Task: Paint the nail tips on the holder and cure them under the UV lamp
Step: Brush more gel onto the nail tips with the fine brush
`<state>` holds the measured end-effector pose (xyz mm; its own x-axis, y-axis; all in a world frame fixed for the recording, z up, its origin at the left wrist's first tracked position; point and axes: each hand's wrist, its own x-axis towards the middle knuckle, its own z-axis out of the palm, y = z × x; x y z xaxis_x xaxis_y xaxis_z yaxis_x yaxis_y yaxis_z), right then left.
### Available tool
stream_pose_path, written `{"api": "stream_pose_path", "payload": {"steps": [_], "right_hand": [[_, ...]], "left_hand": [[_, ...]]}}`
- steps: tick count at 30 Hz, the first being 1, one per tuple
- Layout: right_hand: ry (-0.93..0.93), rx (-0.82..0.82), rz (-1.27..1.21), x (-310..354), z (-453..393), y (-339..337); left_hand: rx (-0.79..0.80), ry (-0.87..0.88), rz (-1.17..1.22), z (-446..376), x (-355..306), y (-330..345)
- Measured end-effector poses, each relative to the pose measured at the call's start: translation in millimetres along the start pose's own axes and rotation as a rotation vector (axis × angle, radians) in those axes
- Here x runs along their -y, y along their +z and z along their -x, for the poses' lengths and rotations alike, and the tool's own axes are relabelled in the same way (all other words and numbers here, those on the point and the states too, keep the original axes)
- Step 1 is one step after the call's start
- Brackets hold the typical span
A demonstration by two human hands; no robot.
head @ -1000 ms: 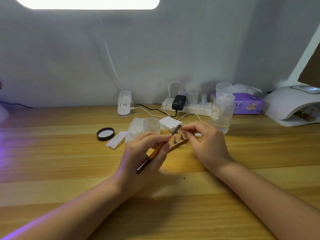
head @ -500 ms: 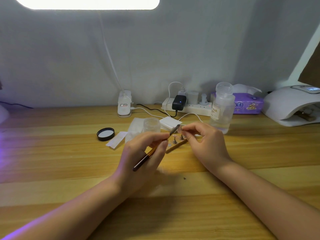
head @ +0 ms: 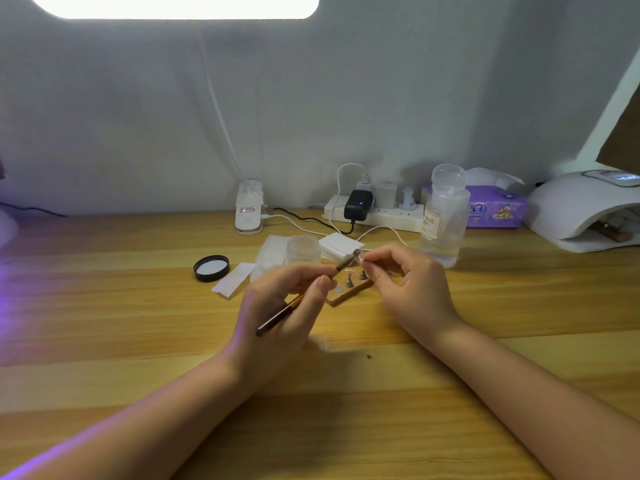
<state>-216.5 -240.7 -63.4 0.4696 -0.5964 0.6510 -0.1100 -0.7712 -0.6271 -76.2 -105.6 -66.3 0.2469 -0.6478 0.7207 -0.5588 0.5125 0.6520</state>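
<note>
My left hand (head: 280, 313) grips a thin brown nail brush (head: 298, 301), its bristle end raised to the right. The brush tip meets a small nail tip (head: 361, 258) that my right hand (head: 408, 289) pinches between thumb and fingers, just above the table. Below and between my hands lies the wooden nail holder (head: 348, 293) with three small metal stands, one carrying a pale nail tip. The white UV lamp (head: 585, 206) sits at the far right edge, with another wooden holder inside its opening.
A small clear jar (head: 303, 249) stands behind my left hand, its black lid (head: 211, 268) lying to the left. White wipes (head: 341, 245), a clear liquid bottle (head: 443, 216), a power strip (head: 377, 213), a purple tissue pack (head: 495, 209) and a lamp base (head: 248, 211) line the back.
The brush handle's rear end has dropped and swung slightly left in my left hand. My right hand keeps the nail tip at the same spot.
</note>
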Motion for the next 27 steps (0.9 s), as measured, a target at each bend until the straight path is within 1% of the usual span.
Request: {"api": "stream_pose_path", "payload": {"steps": [3,6,11,18,23,27], "right_hand": [[0.035,0.009,-0.021,-1.7,-0.1,-0.1],[0.055,0.022,-0.043,-1.8,0.0,0.4],[0.096,0.031,-0.071,-0.9,0.9,0.4],[0.135,0.061,-0.143,1.3,1.7,0.8],[0.129,0.055,-0.157,2.8,2.1,1.5],[0.115,0.046,-0.174,3.0,2.2,1.8]], "left_hand": [[0.013,-0.072,0.094,1.1,-1.1,0.6],[0.018,-0.080,0.129,0.8,-3.1,1.5],[-0.047,-0.154,0.224,0.8,-1.4,0.8],[-0.110,-0.232,0.175,-2.0,5.2,0.1],[-0.132,-0.215,0.179,-0.8,3.2,1.6],[-0.119,-0.202,0.185,1.7,3.1,3.9]]}}
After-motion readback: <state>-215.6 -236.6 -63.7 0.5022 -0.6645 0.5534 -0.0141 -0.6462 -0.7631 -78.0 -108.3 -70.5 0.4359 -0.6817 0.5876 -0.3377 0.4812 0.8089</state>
